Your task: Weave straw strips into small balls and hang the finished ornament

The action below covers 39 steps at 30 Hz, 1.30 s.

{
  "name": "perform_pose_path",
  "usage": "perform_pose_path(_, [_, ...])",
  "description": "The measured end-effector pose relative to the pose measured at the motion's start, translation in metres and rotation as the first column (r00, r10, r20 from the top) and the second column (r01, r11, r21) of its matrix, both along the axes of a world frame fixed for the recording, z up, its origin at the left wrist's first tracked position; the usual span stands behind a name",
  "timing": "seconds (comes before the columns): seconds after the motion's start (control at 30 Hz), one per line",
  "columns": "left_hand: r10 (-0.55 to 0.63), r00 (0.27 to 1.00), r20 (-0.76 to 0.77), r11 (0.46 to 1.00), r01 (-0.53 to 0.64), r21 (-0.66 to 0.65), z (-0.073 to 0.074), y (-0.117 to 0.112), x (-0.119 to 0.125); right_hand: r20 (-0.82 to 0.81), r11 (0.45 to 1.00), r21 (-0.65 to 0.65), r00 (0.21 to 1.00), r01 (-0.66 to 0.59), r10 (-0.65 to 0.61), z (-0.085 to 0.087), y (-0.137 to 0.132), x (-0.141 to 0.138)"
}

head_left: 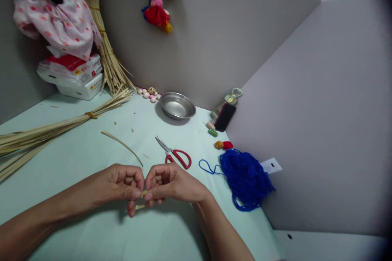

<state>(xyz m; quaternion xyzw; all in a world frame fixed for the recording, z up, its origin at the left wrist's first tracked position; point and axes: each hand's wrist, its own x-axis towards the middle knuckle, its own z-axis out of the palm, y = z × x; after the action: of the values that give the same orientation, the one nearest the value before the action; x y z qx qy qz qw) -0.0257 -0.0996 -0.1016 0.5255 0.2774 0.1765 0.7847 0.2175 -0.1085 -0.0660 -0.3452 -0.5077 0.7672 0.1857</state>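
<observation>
Pale green tabletop (pixel 159 238) is stretching out below us, and at seven o'clock in view we're pinching a straw-coloured strip (pixel 143 193) between left hand (pixel 124 182) and right hand (pixel 163 183), probably needing close, even thumb pressure against splitting.

On the table (pixel 122 238), tissue packs (pixel 80 76) sit stacked in the back-left corner, a bowl (pixel 178 107) near the back edge, a phone (pixel 226 117) before a bottle (pixel 231 98) at the back-right corner, a yarn bundle (pixel 246 179) along the right edge. Straw bundle (pixel 65 125) lies toward left edge; scissors (pixel 169 151) mid-table, before the bowl, behind the right hand (pixel 167 183) and left of the yarn bundle
</observation>
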Motion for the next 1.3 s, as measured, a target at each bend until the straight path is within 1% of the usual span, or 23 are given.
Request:
perform_pose_path(0.1, [0.013, 0.998, -0.057, 0.999, -0.011, 0.038, 0.005, 0.000, -0.001, -0.005, 0.999, 0.026, 1.000, -0.024, 0.024, -0.001, 0.002, 0.001])
perform_pose_path(0.2, [0.019, 0.995, -0.101, 0.997, -0.011, 0.075, 0.008, 0.001, -0.004, -0.035, 1.000, 0.013, 0.999, 0.011, -0.011, -0.002, 0.003, 0.001])
perform_pose_path(0.3, [-0.001, 0.997, -0.081, 0.999, 0.004, 0.041, 0.004, 0.003, -0.006, -0.033, 0.999, -0.009, 0.999, 0.033, -0.033, -0.003, 0.002, 0.000])
perform_pose_path(0.43, [-0.032, 0.998, -0.051, 0.999, 0.032, -0.008, -0.002, 0.002, -0.005, -0.005, 1.000, 0.011, 1.000, 0.019, -0.019, -0.005, 0.000, -0.003])
perform_pose_path(0.57, [-0.057, 0.993, -0.099, 0.998, 0.059, 0.016, -0.004, 0.002, -0.004, 0.003, 1.000, 0.022, 1.000, 0.014, -0.014, -0.006, -0.002, -0.005])
perform_pose_path(0.7, [-0.083, 0.991, -0.109, 0.996, 0.087, 0.029, -0.011, 0.005, -0.007, 0.010, 0.999, 0.033, 1.000, 0.014, -0.014, -0.006, -0.002, -0.005])
perform_pose_path(0.8, [-0.045, 0.993, -0.106, 0.995, 0.054, 0.079, -0.013, 0.007, -0.008, 0.001, 0.996, 0.074, 0.999, 0.041, -0.041, -0.004, -0.001, -0.004])
perform_pose_path(0.87, [0.024, 0.996, -0.091, 0.993, -0.013, 0.115, -0.009, 0.007, -0.008, -0.006, 0.986, 0.133, 0.995, 0.097, -0.097, -0.001, 0.001, -0.002])
perform_pose_path(0.9, [0.074, 0.994, -0.078, 0.992, -0.065, 0.110, -0.005, 0.007, -0.008, -0.009, 0.974, 0.175, 0.989, 0.147, -0.147, 0.001, 0.002, -0.001])
perform_pose_path(0.97, [0.207, 0.977, -0.051, 0.978, -0.205, 0.045, 0.003, 0.006, -0.007, -0.012, 0.932, 0.251, 0.964, 0.261, -0.267, 0.004, 0.003, 0.001])
perform_pose_path(1.0, [0.287, 0.957, -0.049, 0.958, -0.287, 0.003, 0.008, 0.005, -0.007, -0.013, 0.909, 0.276, 0.946, 0.314, -0.323, 0.005, 0.004, 0.000])
perform_pose_path(1.07, [0.433, 0.900, -0.060, 0.899, -0.435, -0.044, 0.016, 0.004, -0.006, -0.009, 0.868, 0.310, 0.914, 0.388, -0.405, 0.005, 0.003, -0.003])
perform_pose_path(1.13, [0.530, 0.847, -0.047, 0.845, -0.532, -0.062, 0.021, 0.003, -0.006, 0.004, 0.817, 0.387, 0.886, 0.427, -0.464, 0.003, 0.000, -0.008])
perform_pose_path(1.2, [0.575, 0.818, -0.015, 0.812, -0.573, -0.108, 0.022, 0.002, -0.005, 0.030, 0.734, 0.544, 0.865, 0.405, -0.500, 0.001, -0.005, -0.015])
perform_pose_path(1.3, [0.573, 0.820, 0.003, 0.803, -0.560, -0.203, 0.020, 0.000, -0.001, 0.094, 0.584, 0.775, 0.869, 0.242, -0.486, -0.006, -0.013, -0.022])
